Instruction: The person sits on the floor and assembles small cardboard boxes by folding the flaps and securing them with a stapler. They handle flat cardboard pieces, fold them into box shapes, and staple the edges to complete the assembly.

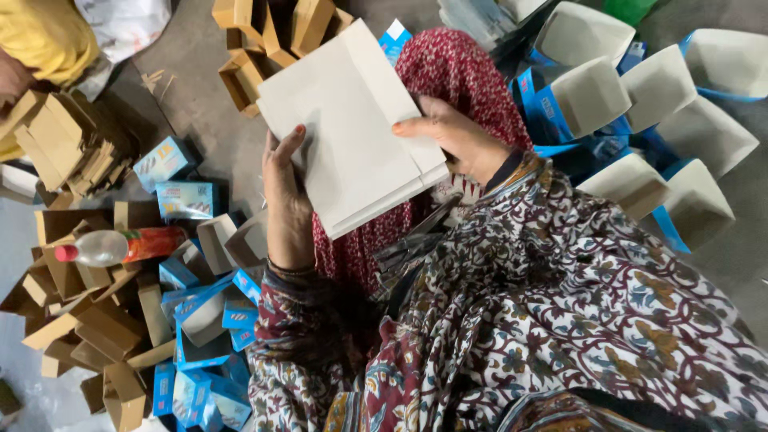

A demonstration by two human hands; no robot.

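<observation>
I hold a flat, unfolded white cardboard box blank (352,128) in both hands above my lap. My left hand (286,200) grips its left edge, thumb up along the side. My right hand (452,140) clasps its right edge, with the thumb lying on the white face. The blank is tilted, one corner pointing up and away from me. A red patterned cloth (460,72) lies under it over my knee.
Small blue boxes (186,200) and brown cardboard inserts (88,320) are heaped on the floor at the left, with a plastic bottle (120,246) on top. Opened white-and-blue cartons (640,104) crowd the upper right. Another person in yellow (40,40) sits top left.
</observation>
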